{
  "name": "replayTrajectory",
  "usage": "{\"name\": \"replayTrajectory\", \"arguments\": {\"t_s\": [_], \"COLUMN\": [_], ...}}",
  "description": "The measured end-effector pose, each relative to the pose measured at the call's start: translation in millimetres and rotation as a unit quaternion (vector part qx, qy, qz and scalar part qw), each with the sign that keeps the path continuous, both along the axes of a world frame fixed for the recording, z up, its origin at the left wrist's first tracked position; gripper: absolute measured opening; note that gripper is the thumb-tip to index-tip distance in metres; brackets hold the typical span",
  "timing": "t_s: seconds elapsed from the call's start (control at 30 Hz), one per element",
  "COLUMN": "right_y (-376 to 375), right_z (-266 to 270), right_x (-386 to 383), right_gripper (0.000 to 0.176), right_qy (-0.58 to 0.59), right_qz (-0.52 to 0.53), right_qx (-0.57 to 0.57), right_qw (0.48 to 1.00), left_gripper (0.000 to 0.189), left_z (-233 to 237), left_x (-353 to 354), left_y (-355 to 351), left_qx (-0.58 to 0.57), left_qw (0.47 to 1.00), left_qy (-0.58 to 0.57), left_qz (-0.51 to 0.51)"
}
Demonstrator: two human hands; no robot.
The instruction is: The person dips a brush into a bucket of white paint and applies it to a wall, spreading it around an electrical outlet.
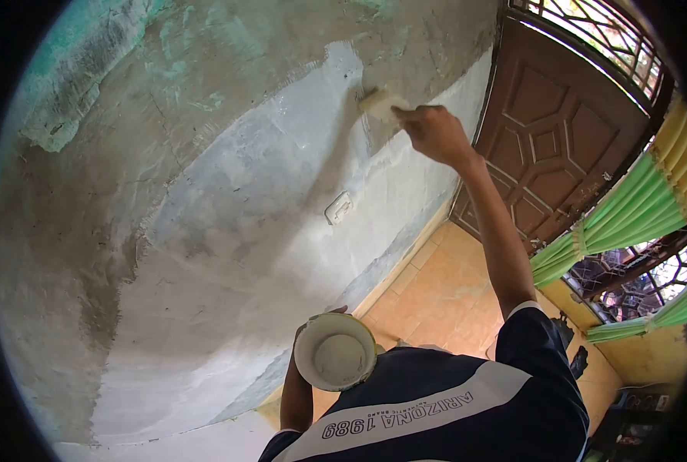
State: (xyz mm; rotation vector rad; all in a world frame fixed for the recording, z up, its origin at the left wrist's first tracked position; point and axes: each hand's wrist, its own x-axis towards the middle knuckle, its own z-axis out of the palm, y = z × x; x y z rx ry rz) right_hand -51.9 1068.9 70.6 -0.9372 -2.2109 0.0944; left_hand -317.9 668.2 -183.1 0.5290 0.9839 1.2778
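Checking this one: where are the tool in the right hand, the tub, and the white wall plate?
Tool [380, 105]: head view, on its broad pale end.
Tub [336, 323]: head view, on its inner wall.
White wall plate [339, 209]: head view, middle of its face.

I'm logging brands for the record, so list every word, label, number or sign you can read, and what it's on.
"ARIZONA": shirt, upside down in this view.
"1989": same shirt, beside it.
"AUTHENTIC BRAND": same shirt, small, with "ARIZONA".
No readable text shows on the tub or wall plate.
Clutter at lower right: too dim and blurred to read.
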Motion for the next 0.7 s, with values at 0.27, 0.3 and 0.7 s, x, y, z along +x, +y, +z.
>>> {"name": "replayTrajectory", "arguments": {"t_s": [0.27, 0.3, 0.7], "right_y": [0.6, 3.5, -1.3], "right_z": [26.8, 18.4, 35.7], "right_x": [-11.5, -12.0, -5.6], "right_gripper": [0.041, 0.041, 0.040], "right_qy": [-0.034, -0.034, 0.012], "right_qz": [-0.004, -0.003, -0.006], "right_qx": [0.037, 0.037, 0.087], "right_qw": [0.999, 0.999, 0.996], "left_gripper": [0.038, 0.038, 0.045], "left_z": [14.0, 13.6, 11.0], "left_x": [0.5, 0.2, -4.1], "left_y": [-2.5, -2.9, -2.2], "left_qx": [-0.017, -0.005, -0.014], "left_qw": [1.000, 1.000, 0.999], "left_qy": [-0.008, -0.013, -0.041], "left_qz": [0.006, 0.009, 0.010]}}
